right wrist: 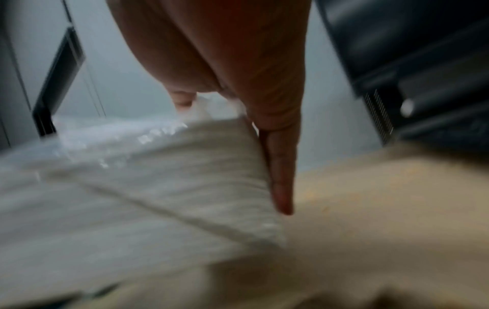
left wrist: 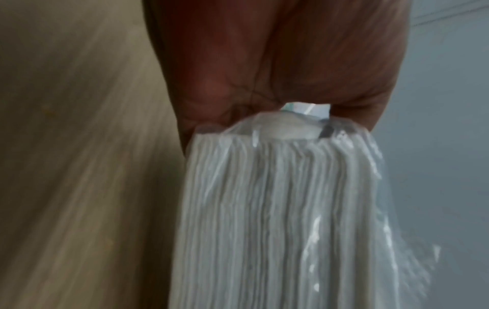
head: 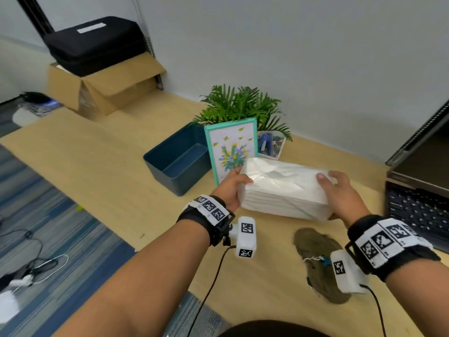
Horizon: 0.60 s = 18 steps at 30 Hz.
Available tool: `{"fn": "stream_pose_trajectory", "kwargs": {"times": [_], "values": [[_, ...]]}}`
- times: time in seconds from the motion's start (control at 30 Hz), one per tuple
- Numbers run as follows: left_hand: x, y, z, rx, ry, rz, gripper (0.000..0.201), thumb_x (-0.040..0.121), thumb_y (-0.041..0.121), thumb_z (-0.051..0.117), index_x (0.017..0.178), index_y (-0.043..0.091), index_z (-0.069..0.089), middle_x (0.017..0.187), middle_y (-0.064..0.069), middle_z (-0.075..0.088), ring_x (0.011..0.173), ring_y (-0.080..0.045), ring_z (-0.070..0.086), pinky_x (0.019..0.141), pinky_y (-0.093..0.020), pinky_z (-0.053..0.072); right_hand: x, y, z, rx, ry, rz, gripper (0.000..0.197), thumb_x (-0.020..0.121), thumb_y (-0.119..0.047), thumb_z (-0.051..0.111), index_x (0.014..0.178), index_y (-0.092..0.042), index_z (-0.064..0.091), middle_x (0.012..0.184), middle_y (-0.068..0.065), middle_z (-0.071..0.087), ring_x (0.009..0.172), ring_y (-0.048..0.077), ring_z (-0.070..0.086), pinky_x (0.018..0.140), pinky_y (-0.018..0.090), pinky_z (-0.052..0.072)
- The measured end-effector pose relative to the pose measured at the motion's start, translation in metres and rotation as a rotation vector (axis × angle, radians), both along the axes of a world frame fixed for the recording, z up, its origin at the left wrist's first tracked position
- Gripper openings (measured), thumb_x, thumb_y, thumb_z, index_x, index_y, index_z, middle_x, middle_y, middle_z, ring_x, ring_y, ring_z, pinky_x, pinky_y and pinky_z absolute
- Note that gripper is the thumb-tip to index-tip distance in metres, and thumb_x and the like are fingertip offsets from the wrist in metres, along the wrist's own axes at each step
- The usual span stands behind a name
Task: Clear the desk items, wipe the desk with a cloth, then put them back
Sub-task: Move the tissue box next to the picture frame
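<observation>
A white tissue pack [head: 284, 190] in clear plastic sits mid-desk, held at both ends. My left hand [head: 233, 186] grips its left end with the thumb on top. My right hand [head: 340, 193] grips the right end, thumb on top and fingers down the side. The left wrist view shows the left hand [left wrist: 264, 73] closed over the tissue pack [left wrist: 278, 209]. In the blurred right wrist view, a finger of the right hand [right wrist: 278, 167] lies straight along the tissue pack [right wrist: 132, 188]. An olive cloth [head: 318, 261] lies crumpled on the desk [head: 97, 154] near my right wrist. Whether the pack touches the desk I cannot tell.
Right behind the pack stand a teal picture frame [head: 230, 147], a potted plant [head: 243, 105] and a small clear holder [head: 271, 144]. A dark blue bin [head: 177, 161] sits to their left. An open laptop [head: 418, 203] is at the right edge; a cardboard box [head: 102, 86] with a black case sits far left.
</observation>
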<state>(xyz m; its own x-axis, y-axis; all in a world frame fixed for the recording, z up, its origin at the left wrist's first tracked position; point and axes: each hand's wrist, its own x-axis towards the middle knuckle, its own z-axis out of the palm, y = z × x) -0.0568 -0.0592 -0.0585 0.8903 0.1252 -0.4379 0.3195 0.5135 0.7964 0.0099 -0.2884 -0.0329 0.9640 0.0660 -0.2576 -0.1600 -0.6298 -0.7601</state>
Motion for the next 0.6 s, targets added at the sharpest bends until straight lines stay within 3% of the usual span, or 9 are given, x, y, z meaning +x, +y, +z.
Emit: {"fn": "stream_pose_trajectory", "kwargs": {"times": [0.1, 0.17, 0.23, 0.37, 0.47, 0.6], "values": [[-0.027, 0.026, -0.005, 0.011, 0.022, 0.047, 0.094, 0.05, 0.016, 0.068, 0.14, 0.014, 0.04, 0.138, -0.021, 0.047, 0.119, -0.039, 0.05, 0.079, -0.042, 0.052, -0.016, 0.033, 0.0, 0.063, 0.135, 0.045, 0.058, 0.09, -0.047, 0.055, 0.139, -0.025, 0.034, 0.133, 0.012, 0.044, 0.108, 0.035, 0.051, 0.064, 0.043, 0.055], [-0.049, 0.044, -0.004, 0.035, 0.034, 0.093, 0.092, 0.051, 0.016, 0.066, 0.139, 0.01, 0.04, 0.133, -0.022, 0.051, 0.112, -0.037, 0.052, 0.082, -0.042, 0.051, -0.027, 0.053, -0.002, 0.057, 0.142, 0.114, 0.06, 0.088, -0.04, 0.061, 0.139, -0.026, 0.033, 0.132, 0.011, 0.045, 0.108, 0.035, 0.053, 0.064, 0.044, 0.056], [-0.069, 0.062, -0.003, 0.07, 0.062, 0.129, 0.084, 0.053, 0.017, 0.061, 0.134, 0.009, 0.045, 0.118, -0.021, 0.058, 0.101, -0.035, 0.056, 0.08, -0.041, 0.05, -0.039, 0.072, -0.005, 0.071, 0.163, 0.171, 0.061, 0.087, -0.036, 0.064, 0.138, -0.025, 0.034, 0.126, 0.008, 0.046, 0.106, 0.035, 0.055, 0.067, 0.047, 0.057], [-0.1, 0.102, -0.005, 0.111, 0.181, 0.194, 0.055, 0.056, 0.02, 0.053, 0.109, 0.009, 0.057, 0.087, -0.013, 0.063, 0.079, -0.03, 0.059, 0.071, -0.035, 0.048, -0.069, 0.108, -0.012, 0.151, 0.266, 0.25, 0.063, 0.082, -0.028, 0.069, 0.136, -0.025, 0.036, 0.124, 0.006, 0.049, 0.103, 0.032, 0.059, 0.073, 0.053, 0.057], [-0.119, 0.126, -0.008, 0.145, 0.225, 0.244, 0.047, 0.055, 0.019, 0.05, 0.101, 0.01, 0.059, 0.084, -0.014, 0.063, 0.077, -0.031, 0.058, 0.072, -0.035, 0.047, -0.088, 0.13, -0.02, 0.199, 0.32, 0.315, 0.062, 0.081, -0.019, 0.071, 0.132, -0.027, 0.037, 0.125, 0.009, 0.051, 0.101, 0.033, 0.061, 0.069, 0.052, 0.058], [-0.136, 0.151, -0.013, 0.155, 0.286, 0.263, 0.053, 0.055, 0.017, 0.051, 0.107, 0.009, 0.06, 0.087, -0.015, 0.063, 0.077, -0.032, 0.058, 0.071, -0.035, 0.046, -0.103, 0.147, -0.021, 0.225, 0.337, 0.387, 0.061, 0.081, -0.01, 0.069, 0.132, -0.025, 0.037, 0.12, 0.011, 0.051, 0.097, 0.033, 0.062, 0.066, 0.049, 0.059]]}}
